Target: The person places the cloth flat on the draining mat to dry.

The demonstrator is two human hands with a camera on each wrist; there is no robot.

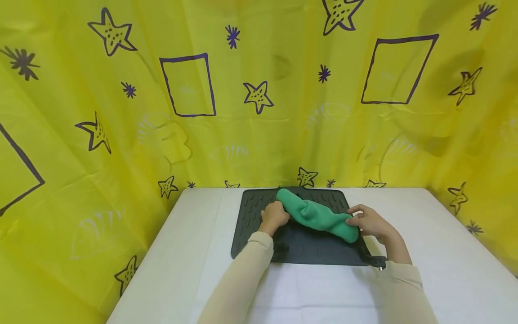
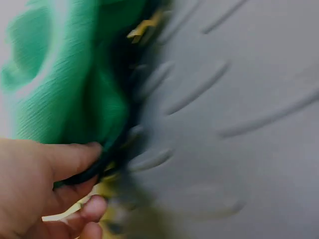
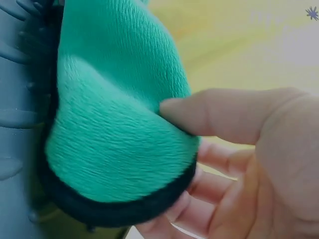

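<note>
A green, soft-textured cloth (image 1: 317, 215) with a twist in its middle stretches between my two hands, slanting down to the right over a dark grey ridged mat (image 1: 252, 209). My left hand (image 1: 276, 216) pinches it near its upper left end. In the left wrist view, the thumb lies on the green cloth (image 2: 65, 94) by a dark edge. My right hand (image 1: 370, 221) grips the lower right end. Seen from the right wrist, the thumb presses the green face (image 3: 122, 144) and the fingers lie behind its rounded, dark-bordered end.
The mat lies on a white table (image 1: 307, 292). Behind and at both sides hangs a yellow curtain (image 1: 283, 135) printed with stars and rectangles. A dark wrist camera (image 1: 377, 261) sits at my right wrist.
</note>
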